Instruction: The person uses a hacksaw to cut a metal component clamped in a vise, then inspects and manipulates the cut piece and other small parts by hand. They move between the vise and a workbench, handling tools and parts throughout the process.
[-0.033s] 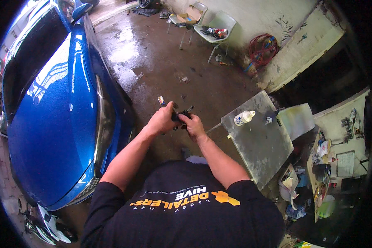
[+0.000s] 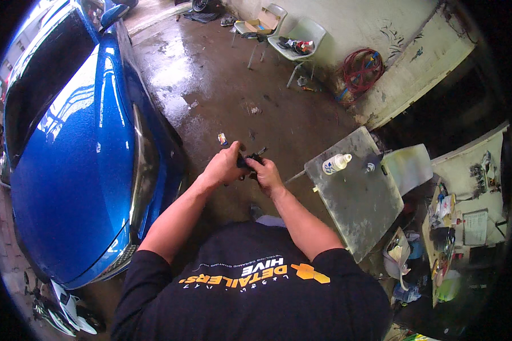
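Both hands meet in front of my body, above the wet floor. My left hand (image 2: 224,165) is closed round a small black object (image 2: 247,162) whose kind I cannot make out. From the other side my right hand (image 2: 266,173) grips it as well, thumb pressed on it. A thin dark piece (image 2: 261,151) sticks out beyond the right fingers. Most of the object is hidden by my fingers. On the floor just past the left hand lies a small white and orange packet (image 2: 222,138).
A blue car (image 2: 74,199) stands close on the left. At right, a grey board-topped table (image 2: 358,193) carries a white bottle (image 2: 337,163). Two chairs (image 2: 301,37) with things on them and a coiled red hose (image 2: 363,69) are by the far wall. A cluttered shelf (image 2: 438,244) stands far right.
My hands stay in nearly the same place on the black object. The left fingers have shifted slightly, and the view has moved a little.
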Demonstrator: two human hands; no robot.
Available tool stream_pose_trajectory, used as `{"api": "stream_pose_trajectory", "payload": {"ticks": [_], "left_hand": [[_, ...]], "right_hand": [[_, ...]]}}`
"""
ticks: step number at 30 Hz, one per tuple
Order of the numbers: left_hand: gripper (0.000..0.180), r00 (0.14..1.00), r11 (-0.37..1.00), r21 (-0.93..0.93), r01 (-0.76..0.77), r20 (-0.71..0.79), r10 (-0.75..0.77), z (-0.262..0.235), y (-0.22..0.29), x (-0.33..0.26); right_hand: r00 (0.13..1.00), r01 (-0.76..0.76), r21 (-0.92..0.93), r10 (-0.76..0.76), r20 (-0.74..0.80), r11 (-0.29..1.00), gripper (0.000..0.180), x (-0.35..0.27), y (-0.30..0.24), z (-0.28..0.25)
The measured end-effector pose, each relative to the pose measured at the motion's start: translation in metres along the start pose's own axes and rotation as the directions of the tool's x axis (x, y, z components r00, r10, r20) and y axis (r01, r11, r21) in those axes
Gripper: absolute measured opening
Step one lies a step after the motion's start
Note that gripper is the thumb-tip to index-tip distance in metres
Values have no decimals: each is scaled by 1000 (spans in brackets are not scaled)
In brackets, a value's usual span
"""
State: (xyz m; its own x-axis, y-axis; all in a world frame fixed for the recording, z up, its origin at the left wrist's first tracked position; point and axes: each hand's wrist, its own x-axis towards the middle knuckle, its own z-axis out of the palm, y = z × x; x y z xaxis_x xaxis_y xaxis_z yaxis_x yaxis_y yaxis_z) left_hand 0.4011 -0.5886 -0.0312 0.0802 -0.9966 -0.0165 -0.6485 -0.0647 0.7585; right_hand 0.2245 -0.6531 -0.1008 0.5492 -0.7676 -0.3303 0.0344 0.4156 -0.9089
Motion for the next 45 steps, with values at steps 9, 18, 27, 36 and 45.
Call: {"api": "stream_pose_trajectory", "payload": {"ticks": [9, 18, 27, 36, 45], "left_hand": [[61, 970, 976, -31, 214, 122, -209, -13, 14, -1], [68, 990, 995, -59, 77, 120, -69, -6, 26, 5], [61, 976, 945, -254, 206, 128, -178, 27, -55, 0], [43, 883, 905, -51, 423, 249, -399, 57, -136, -57], [53, 790, 878, 325, 352, 400, -465, 87, -146, -81]], "right_hand": [[986, -55, 108, 37, 163, 993, 32, 1, -1, -16], [981, 82, 9, -82, 173, 997, 34, -1, 10, -34], [947, 149, 559, 45, -318, 816, 28, -37, 79, -165], [277, 450, 618, 557, -783, 645, 16, -86, 216, -387], [293, 515, 664, 617, -730, 542, 15, -45, 250, -488]]}}
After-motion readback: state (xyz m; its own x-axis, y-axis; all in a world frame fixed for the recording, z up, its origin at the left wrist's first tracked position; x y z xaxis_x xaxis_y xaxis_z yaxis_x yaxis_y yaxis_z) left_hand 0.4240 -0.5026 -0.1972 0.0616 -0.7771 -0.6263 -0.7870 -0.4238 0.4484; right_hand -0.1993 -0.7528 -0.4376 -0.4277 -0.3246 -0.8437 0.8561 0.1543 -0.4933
